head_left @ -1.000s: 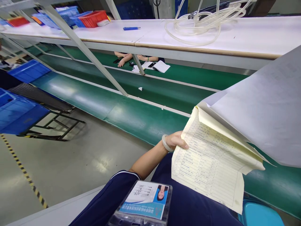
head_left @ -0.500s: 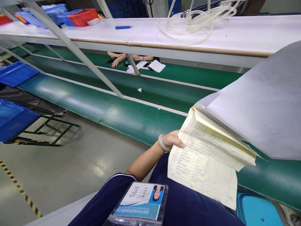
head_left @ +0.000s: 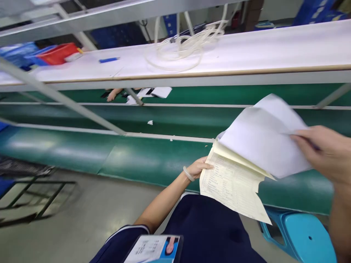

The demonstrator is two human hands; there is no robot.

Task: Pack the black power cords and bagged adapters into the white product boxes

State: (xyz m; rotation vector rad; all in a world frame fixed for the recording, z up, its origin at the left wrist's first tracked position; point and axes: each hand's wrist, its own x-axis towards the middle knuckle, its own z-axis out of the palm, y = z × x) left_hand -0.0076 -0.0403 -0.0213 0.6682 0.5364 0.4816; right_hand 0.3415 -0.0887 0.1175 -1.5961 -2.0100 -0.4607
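Observation:
A yellowish printed sheet (head_left: 229, 182) hangs from my left hand (head_left: 197, 168), whose thumb presses on its left edge. More yellowish paper is folded up behind its top. White sheets (head_left: 263, 135) lie over the upper part of these papers, lifted and blurred. My right hand (head_left: 323, 149) pinches the right edge of the white sheets between thumb and fingers. The papers are in the air above my lap, in front of the green bench.
A green bench (head_left: 137, 160) runs across, below a white shelf (head_left: 260, 51) with coiled clear tubing (head_left: 181, 47), a blue pen (head_left: 109, 60) and a red bin (head_left: 59, 54). A co-worker's hand (head_left: 113, 95) rests beyond. A blue stool (head_left: 308, 233) stands at lower right.
My right hand has come into view, holding the white sheets, which have swung down and left. The view has turned right; my left hand still grips the yellowish sheet.

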